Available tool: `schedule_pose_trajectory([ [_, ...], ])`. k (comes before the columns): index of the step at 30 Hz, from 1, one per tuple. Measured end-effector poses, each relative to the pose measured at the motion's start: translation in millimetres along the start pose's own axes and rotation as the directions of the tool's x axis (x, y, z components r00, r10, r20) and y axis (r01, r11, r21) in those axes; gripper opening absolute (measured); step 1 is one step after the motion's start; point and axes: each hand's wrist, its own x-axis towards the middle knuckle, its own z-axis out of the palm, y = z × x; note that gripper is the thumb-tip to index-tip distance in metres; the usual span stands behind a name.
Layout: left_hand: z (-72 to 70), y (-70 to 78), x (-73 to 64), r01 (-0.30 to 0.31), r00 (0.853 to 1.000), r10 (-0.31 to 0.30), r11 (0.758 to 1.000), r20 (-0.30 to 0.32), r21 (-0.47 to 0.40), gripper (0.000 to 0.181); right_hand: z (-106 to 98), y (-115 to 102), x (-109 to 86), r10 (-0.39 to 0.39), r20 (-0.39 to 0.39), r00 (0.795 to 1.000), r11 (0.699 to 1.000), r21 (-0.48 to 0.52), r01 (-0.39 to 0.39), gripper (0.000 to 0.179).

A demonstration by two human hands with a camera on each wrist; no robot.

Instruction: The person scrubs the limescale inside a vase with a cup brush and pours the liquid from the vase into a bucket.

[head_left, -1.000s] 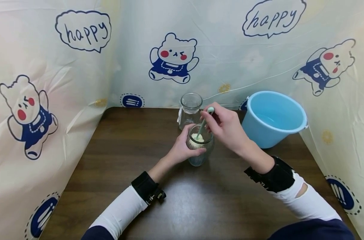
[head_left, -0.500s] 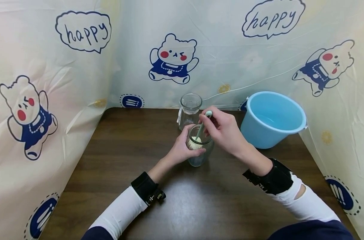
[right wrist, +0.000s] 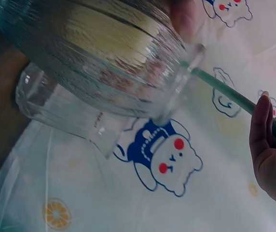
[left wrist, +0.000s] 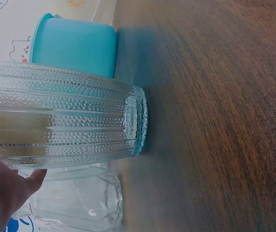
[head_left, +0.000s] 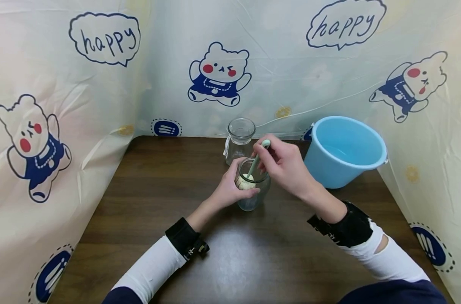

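My left hand (head_left: 232, 185) grips a ribbed glass jar (head_left: 249, 204) around its upper side, thumb across the front. In the left wrist view the jar (left wrist: 70, 121) shows a dotted, ribbed wall. Inside it sits the pale yellow head (head_left: 245, 182) of a bottle brush, blurred through the glass in both wrist views. The brush's green handle (head_left: 254, 164) rises tilted through the jar's mouth. My right hand (head_left: 285, 162) pinches that handle near its rounded top. In the right wrist view the handle (right wrist: 225, 90) runs from the mouth to my right fingers.
A second glass jar (head_left: 241, 134) with a white tag stands just behind the gripped one. To the right at the back is a light blue bucket (head_left: 331, 162). The dark wooden table (head_left: 158, 185) meets a printed curtain (head_left: 283, 63) at the back and sides.
Over the last second, the brush head has gone lower and a little left inside the jar, with my right hand slightly lower. My left hand and the jar have hardly moved.
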Motion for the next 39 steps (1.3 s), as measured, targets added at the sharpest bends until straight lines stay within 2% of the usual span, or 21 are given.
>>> schedule_pose_trajectory([
  [4,-0.3,1.4,-0.7,0.005,1.000,-0.005,1.000,0.004,-0.016,0.085,3,2,-2.9,0.012,0.026,1.000,1.000,-0.001,-0.012,0.006],
  [10,0.1,1.6,0.1,-0.013,1.000,0.013,1.000,-0.005,-0.016,0.087,-9,-4,3.2,0.026,-0.030,0.999,0.999,0.024,-0.026,0.008],
  [13,-0.1,0.9,0.5,-0.015,1.000,0.015,1.000,-0.006,-0.016,0.086,-11,-9,4.1,0.035,-0.034,0.999,0.999,0.029,-0.034,0.008],
  [21,-0.9,0.0,0.7,-0.029,1.000,0.029,0.999,0.009,-0.042,0.085,-3,-29,1.4,0.051,0.056,0.997,0.999,0.000,-0.051,0.007],
  [24,0.0,-1.3,0.7,-0.030,1.000,0.030,0.999,0.009,-0.036,0.085,-5,-25,1.8,0.072,0.061,0.996,0.997,-0.017,-0.071,0.009],
  [30,1.1,-2.1,1.4,-0.029,1.000,0.029,0.999,-0.005,-0.035,0.086,-14,-9,5.0,0.090,0.005,0.996,0.996,0.008,-0.090,0.013],
  [33,0.8,-1.3,1.4,-0.030,1.000,0.030,0.999,-0.003,-0.037,0.086,-13,-8,3.3,0.103,0.016,0.995,0.995,0.002,-0.103,0.013],
  [35,-1.7,9.3,-0.5,-0.028,1.000,0.028,0.999,0.011,-0.043,0.085,-8,-5,-0.6,0.121,0.042,0.992,0.993,-0.008,-0.120,0.013],
  [39,-7.3,30.8,-4.9,-0.015,0.999,0.016,0.999,0.034,-0.046,0.083,-4,-14,-5.0,0.163,0.104,0.981,0.986,-0.064,-0.157,0.009],
])
